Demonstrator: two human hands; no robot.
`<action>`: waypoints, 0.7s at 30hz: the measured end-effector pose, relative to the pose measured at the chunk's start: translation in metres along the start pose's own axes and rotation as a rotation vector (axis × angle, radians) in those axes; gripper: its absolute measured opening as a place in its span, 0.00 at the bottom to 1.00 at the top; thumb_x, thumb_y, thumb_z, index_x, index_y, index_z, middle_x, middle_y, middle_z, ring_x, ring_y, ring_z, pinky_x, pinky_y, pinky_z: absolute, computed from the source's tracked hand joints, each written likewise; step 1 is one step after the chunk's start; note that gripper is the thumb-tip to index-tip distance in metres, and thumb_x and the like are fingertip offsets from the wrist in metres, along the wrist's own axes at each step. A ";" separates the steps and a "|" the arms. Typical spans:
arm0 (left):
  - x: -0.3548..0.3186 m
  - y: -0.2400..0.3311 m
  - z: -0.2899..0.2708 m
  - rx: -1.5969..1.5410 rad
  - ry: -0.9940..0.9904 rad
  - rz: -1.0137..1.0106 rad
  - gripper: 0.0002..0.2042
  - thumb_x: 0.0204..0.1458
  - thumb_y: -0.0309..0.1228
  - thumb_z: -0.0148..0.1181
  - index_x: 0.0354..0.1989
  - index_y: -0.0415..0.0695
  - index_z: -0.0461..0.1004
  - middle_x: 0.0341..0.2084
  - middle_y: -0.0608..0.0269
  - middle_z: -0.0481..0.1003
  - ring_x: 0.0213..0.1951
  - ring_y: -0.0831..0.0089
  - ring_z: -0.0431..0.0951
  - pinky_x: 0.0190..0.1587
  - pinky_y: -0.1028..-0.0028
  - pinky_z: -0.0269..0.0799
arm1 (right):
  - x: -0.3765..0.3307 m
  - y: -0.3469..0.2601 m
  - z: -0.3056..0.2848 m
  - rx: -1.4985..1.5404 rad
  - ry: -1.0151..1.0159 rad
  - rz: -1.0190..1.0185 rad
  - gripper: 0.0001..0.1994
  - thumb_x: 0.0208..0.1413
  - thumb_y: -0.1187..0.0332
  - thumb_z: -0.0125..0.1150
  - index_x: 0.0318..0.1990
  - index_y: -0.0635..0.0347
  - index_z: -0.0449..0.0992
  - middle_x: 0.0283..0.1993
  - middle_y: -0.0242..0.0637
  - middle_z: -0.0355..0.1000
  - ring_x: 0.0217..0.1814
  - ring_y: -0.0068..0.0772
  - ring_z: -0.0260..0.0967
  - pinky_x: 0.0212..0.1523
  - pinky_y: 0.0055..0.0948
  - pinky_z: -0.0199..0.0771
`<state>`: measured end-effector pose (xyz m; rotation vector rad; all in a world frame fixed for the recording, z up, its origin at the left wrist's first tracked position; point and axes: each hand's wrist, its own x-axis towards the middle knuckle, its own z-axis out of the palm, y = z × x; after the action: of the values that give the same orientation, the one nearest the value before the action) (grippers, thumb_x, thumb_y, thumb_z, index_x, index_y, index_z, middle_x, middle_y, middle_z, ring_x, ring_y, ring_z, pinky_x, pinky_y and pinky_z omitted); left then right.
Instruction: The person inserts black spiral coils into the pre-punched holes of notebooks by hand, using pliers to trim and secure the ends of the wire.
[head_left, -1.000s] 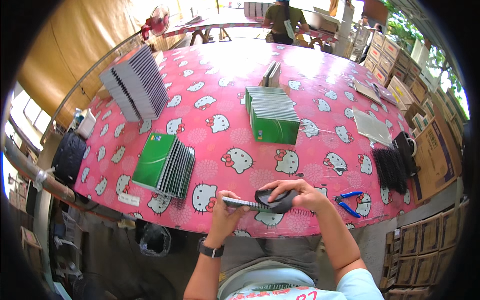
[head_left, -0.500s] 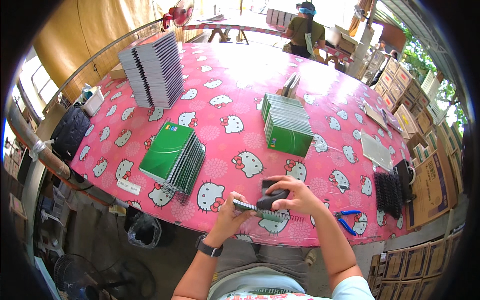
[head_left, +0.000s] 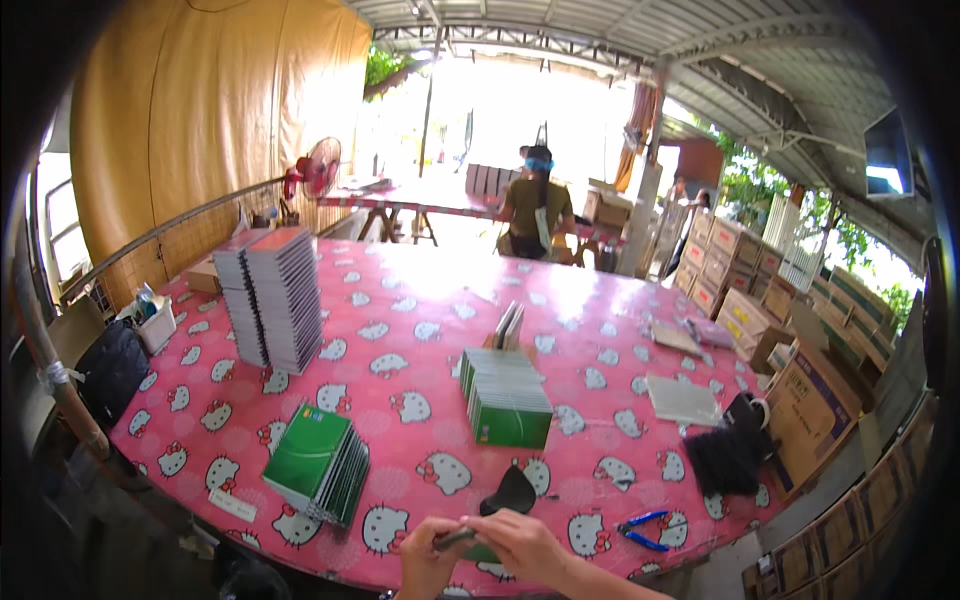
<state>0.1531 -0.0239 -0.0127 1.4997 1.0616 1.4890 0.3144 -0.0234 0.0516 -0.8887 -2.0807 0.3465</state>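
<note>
As against half a second ago, view tilted up: hands now at 6 o'clock, at the near edge of the pink table (head_left: 420, 330). Left hand (head_left: 425, 560) and right hand (head_left: 525, 545) both closed around a thin grey strip (head_left: 455, 538); black curved piece (head_left: 510, 492) just beyond at 12 o'clock, no longer held under the right hand. Handling apparently narrowed to the strip; green notebook stack (head_left: 318, 462) at 10 o'clock untouched.

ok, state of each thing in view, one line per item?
left hand: pinching a thin grey strip
right hand: closed over a small green item
black curved piece: lying on the table, just beyond the hands
green notebook stack: slumped, fanned
middle notebook stack: flat, squared
tall stack: upright
blue pliers: lying loose, handles apart
fan: spin unclear
</note>
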 end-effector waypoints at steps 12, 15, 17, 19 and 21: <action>-0.011 0.016 -0.022 -0.126 -0.004 0.076 0.07 0.48 0.18 0.58 0.36 0.40 0.73 0.28 0.63 0.74 0.31 0.75 0.74 0.34 0.75 0.73 | 0.017 -0.036 0.014 -0.003 0.039 0.001 0.08 0.48 0.73 0.65 0.36 0.61 0.74 0.31 0.40 0.70 0.31 0.39 0.69 0.31 0.32 0.70; -0.011 0.024 -0.032 -0.136 -0.018 0.048 0.08 0.48 0.19 0.59 0.36 0.41 0.73 0.28 0.63 0.73 0.31 0.75 0.74 0.34 0.75 0.72 | 0.018 -0.039 0.022 0.062 -0.003 0.157 0.08 0.47 0.72 0.66 0.35 0.60 0.74 0.31 0.40 0.69 0.30 0.39 0.69 0.31 0.32 0.70; -0.013 0.021 -0.035 -0.194 -0.039 0.024 0.08 0.48 0.19 0.59 0.37 0.41 0.73 0.29 0.63 0.73 0.31 0.75 0.74 0.34 0.75 0.71 | 0.014 -0.032 0.029 0.027 -0.013 0.177 0.09 0.47 0.70 0.67 0.35 0.60 0.73 0.31 0.40 0.69 0.30 0.39 0.68 0.30 0.32 0.70; -0.015 0.016 -0.041 -0.206 -0.045 0.028 0.08 0.48 0.19 0.59 0.37 0.41 0.73 0.30 0.63 0.73 0.32 0.75 0.74 0.34 0.75 0.71 | 0.019 -0.036 0.032 0.019 -0.053 0.184 0.10 0.47 0.69 0.67 0.35 0.59 0.73 0.31 0.40 0.69 0.30 0.38 0.69 0.30 0.32 0.70; -0.016 0.012 -0.046 -0.145 -0.056 0.075 0.09 0.48 0.19 0.59 0.38 0.41 0.73 0.31 0.62 0.72 0.33 0.76 0.73 0.34 0.76 0.71 | 0.026 -0.047 0.025 0.021 -0.121 0.193 0.10 0.48 0.68 0.67 0.35 0.58 0.74 0.31 0.40 0.69 0.31 0.37 0.70 0.30 0.32 0.70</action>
<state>0.1086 -0.0452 -0.0056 1.4840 0.8543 1.5327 0.2616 -0.0372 0.0761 -1.0826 -2.1015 0.5352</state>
